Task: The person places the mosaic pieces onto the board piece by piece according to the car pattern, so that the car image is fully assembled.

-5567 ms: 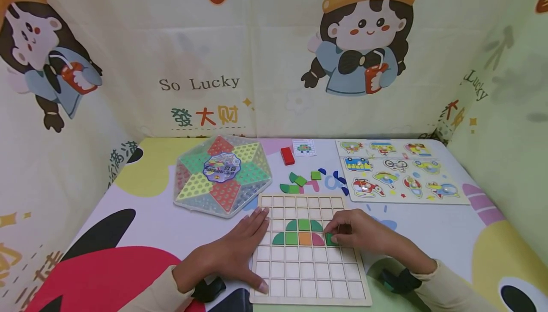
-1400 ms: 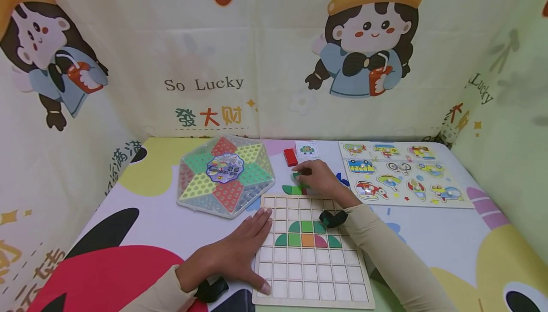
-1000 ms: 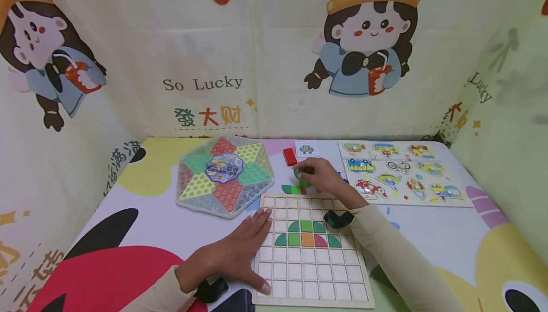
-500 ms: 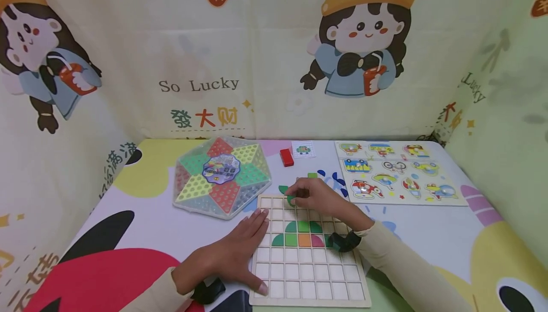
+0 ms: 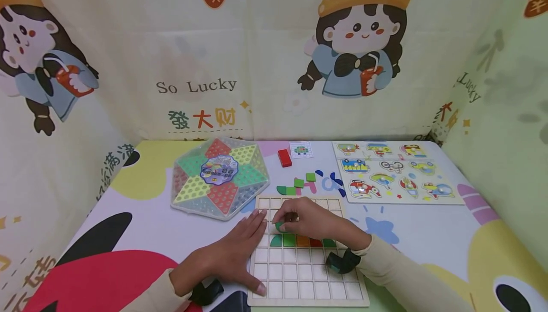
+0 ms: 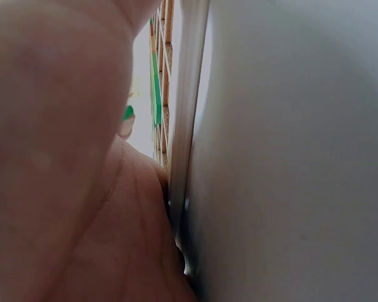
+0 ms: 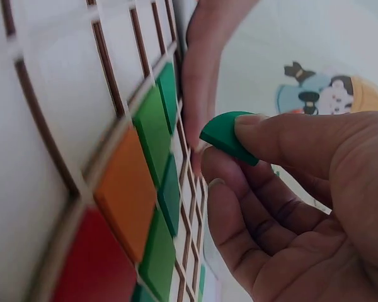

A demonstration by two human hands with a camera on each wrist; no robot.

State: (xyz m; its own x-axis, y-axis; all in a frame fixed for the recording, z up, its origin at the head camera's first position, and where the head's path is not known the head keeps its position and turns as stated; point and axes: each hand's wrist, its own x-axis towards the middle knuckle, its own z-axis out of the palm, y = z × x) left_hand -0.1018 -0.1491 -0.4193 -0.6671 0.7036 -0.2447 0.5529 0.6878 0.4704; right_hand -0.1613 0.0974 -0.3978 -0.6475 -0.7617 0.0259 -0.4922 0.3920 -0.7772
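A wooden grid board (image 5: 308,303) lies on the table. My left hand (image 5: 227,257) rests at its left edge, fingers extended and thumb spread along the side. My right hand (image 5: 308,219) is above the board's upper left part. Its thumb and fingers pinch a dark green quarter-circle piece (image 7: 227,135), held off the grid in the right wrist view. Set in the cells are an orange square (image 7: 127,195), a red piece (image 7: 94,264), a light green square (image 5: 289,240) and dark green quarter-circles. The right hand hides part of the upper row in the head view.
Loose green pieces (image 5: 291,191) and blue pieces (image 5: 336,181) lie behind the board. A red block (image 5: 284,158) and a pattern card (image 5: 301,150) are farther back. A hexagonal Chinese checkers set (image 5: 220,176) lies left, a vehicle puzzle board (image 5: 402,193) right.
A dark green quarter-circle went into the right end of the lower row. The right hand then reached the loose pieces, picked up another quarter-circle and came back over the board. The left hand stayed put.
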